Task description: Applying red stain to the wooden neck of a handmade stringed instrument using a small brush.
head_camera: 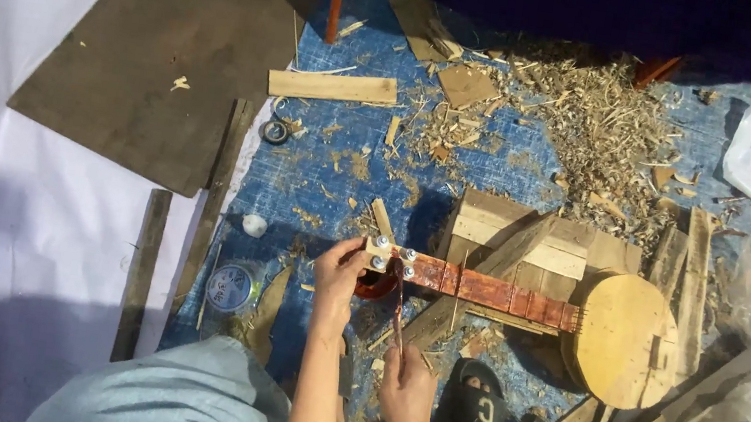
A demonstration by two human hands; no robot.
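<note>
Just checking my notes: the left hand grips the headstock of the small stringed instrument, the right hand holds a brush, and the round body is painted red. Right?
Not quite. In the head view the round body is bare pale wood; the neck is red. The left hand does grip the headstock, and the right hand holds a brush.

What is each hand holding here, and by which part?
Left hand grips the small wooden stringed instrument at its headstock, by the tuning pegs. Right hand holds a thin brush by its lower end.
</note>
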